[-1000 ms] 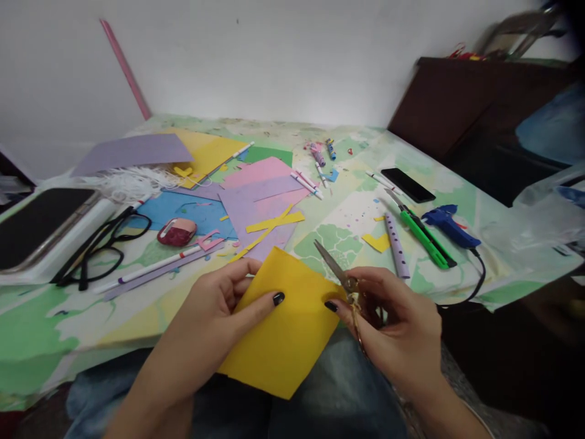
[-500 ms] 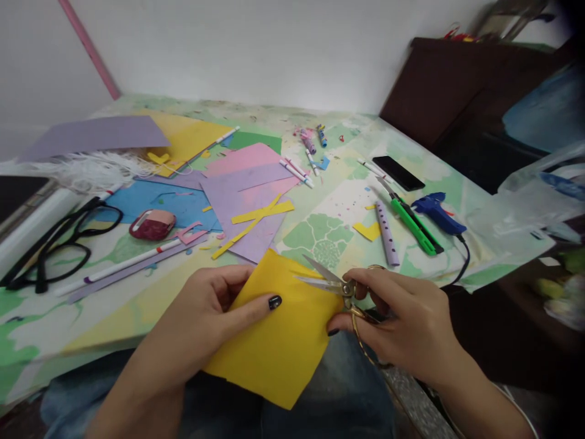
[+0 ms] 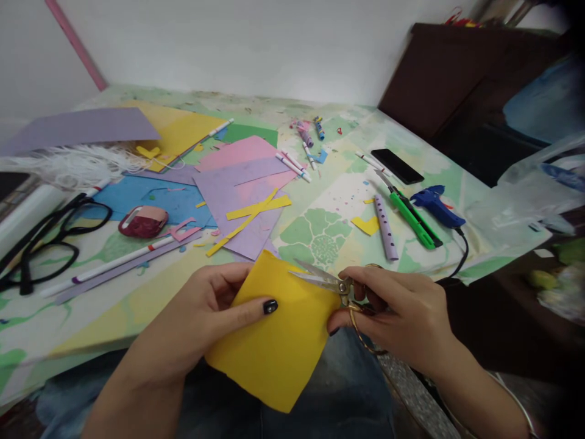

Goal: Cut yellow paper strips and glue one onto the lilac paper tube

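A piece of yellow paper (image 3: pixel 278 341) is pinched in my left hand (image 3: pixel 210 317), thumb on top and fingers behind, held over my lap at the table's front edge. My right hand (image 3: pixel 397 311) grips a pair of scissors (image 3: pixel 343 288) with gold-coloured handles. Their silver blades lie across the upper right edge of the paper, nearly closed and pointing left. My right thumb is in or against the lower handle loop; the other fingers partly hide the upper loop.
Purple paper (image 3: pixel 242 213) with yellow strips (image 3: pixel 251 213) lies beyond my hands. Black glasses (image 3: pixel 50 256) and an earbud case (image 3: pixel 144 221) are on the left. A green utility knife (image 3: pixel 414 216), blue glue gun (image 3: pixel 439 206), phone (image 3: pixel 397 166) and rolled purple paper (image 3: pixel 386 228) lie right.
The scissor blades have come closer together at the paper's edge. My left hand keeps its hold on the paper. The view has shifted slightly, moving the table items a little left and up.
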`<state>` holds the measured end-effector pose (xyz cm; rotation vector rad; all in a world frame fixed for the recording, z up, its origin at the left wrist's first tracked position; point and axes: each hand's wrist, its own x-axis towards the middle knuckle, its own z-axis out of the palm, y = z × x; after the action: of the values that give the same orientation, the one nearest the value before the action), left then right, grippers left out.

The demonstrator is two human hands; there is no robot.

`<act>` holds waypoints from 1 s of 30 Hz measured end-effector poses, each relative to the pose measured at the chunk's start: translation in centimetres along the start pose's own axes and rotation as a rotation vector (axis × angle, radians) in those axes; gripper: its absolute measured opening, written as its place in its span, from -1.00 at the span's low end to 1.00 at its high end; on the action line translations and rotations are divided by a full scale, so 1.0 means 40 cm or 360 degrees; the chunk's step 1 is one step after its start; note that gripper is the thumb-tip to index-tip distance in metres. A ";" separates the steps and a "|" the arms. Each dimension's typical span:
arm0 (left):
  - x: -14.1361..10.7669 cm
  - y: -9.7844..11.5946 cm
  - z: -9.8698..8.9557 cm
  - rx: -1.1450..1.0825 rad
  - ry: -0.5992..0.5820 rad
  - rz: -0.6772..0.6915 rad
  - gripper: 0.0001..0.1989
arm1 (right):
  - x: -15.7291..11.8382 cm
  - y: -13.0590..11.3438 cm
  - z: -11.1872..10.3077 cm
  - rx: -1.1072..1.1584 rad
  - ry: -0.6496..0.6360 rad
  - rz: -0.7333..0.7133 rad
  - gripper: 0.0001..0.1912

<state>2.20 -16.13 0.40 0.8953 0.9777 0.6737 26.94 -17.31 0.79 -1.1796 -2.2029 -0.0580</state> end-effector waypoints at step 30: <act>0.005 -0.019 0.019 -0.0159 -0.0045 0.0056 -0.69 | -0.014 -0.001 0.005 -0.0071 -0.0058 -0.0008 -0.53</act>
<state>3.05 -16.60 -0.12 0.8334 0.8972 0.7320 27.04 -17.66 0.33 -1.2087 -2.2472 -0.0888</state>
